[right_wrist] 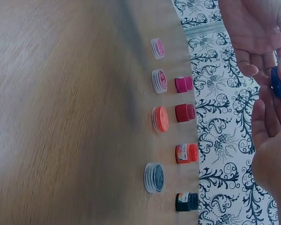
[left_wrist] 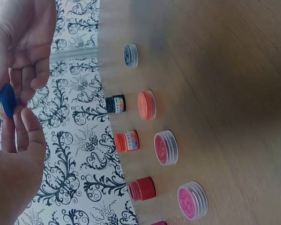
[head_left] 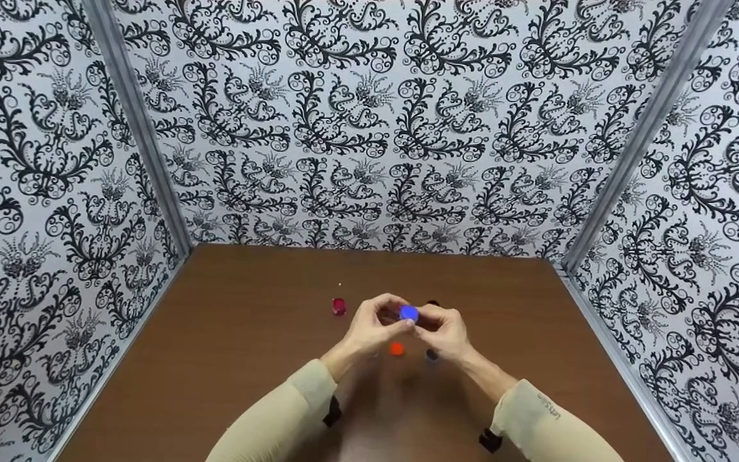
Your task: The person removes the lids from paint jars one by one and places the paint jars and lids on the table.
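A small blue paint jar (head_left: 408, 314) is held up over the table between both hands. My left hand (head_left: 373, 326) grips it from the left, thumb at its near side. From the right, my right hand (head_left: 449, 333) pinches it too. The left wrist view shows the labelled side of the blue jar (left_wrist: 1, 105); in the right wrist view fingers partly cover the jar (right_wrist: 280, 83). Below the hands are an orange tub (head_left: 396, 348) and a dark tub (head_left: 432, 354). A red jar (head_left: 339, 307) stands left of the hands.
A row of paint jars stands farther back: black (right_wrist: 186, 201), orange (right_wrist: 187, 153), red (right_wrist: 185, 112) and magenta (right_wrist: 183, 84). Nearer is a row of round clear tubs: dark grey (right_wrist: 154, 178), orange (right_wrist: 160, 119), red (right_wrist: 159, 81) and pink (right_wrist: 157, 48). Patterned walls (head_left: 369, 128) enclose the wooden table (head_left: 247, 308).
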Demonstrator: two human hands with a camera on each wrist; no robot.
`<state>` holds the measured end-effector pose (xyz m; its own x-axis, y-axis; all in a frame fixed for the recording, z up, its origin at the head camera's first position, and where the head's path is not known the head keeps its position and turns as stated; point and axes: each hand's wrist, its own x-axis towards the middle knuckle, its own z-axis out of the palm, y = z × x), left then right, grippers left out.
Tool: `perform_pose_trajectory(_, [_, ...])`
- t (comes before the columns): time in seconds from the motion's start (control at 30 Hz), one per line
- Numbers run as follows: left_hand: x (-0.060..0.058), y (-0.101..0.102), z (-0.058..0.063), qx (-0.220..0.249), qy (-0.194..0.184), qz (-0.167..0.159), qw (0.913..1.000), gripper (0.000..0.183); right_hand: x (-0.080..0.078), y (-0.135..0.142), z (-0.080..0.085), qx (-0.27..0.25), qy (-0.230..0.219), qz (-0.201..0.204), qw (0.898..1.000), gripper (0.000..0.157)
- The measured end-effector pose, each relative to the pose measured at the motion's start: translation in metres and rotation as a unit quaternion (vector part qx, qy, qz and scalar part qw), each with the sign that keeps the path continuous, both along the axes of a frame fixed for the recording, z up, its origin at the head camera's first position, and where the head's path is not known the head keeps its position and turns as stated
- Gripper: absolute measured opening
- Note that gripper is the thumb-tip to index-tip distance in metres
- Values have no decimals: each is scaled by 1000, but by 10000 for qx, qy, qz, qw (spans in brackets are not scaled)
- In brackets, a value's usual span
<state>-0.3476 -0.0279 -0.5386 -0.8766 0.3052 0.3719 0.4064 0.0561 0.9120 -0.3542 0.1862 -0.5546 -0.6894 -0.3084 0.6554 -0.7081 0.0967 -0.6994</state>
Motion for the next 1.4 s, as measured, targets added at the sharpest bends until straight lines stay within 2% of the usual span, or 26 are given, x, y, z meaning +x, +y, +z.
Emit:
perform_pose_trajectory(0.13, [3, 5, 0, 47, -119, 352, 9993, 33, 0, -2, -3, -120, -60, 12, 9999, 24])
perform_pose_trajectory(0.37, [8, 14, 0, 413, -282, 812, 9954, 38, -1, -8, -3, -248, 69, -40, 9997, 27])
perform_pose_trajectory(0.63, [8, 16, -2, 759, -535, 888, 9917, 43, 3, -10, -1, -430, -92, 47, 9990, 29])
perform_pose_trajectory(0.77, [6, 12, -3, 636, -467, 722, 9943, 43, 3, -9, 0, -397, -124, 2, 9991, 26])
perform_pose_trajectory(0.93, [1, 6, -3, 503, -274, 161, 9982, 48, 3, -7, 0, -294, -233, 17, 9993, 24])
perform_pose_trajectory(1.1, [-2, 2, -4, 530, 39, -272, 9982, 42, 1, -4, -2, -224, -177, 30, 9996, 21])
perform_pose_trajectory(1.27, [-2, 1, -5, 438, 271, -371, 9980, 36, 2, -3, -2, -186, -144, 47, 9997, 21])
perform_pose_trajectory(1.4, [-1, 1, -5, 331, 277, -287, 9987, 35, 5, -2, -1, -102, -257, -10, 9996, 22])
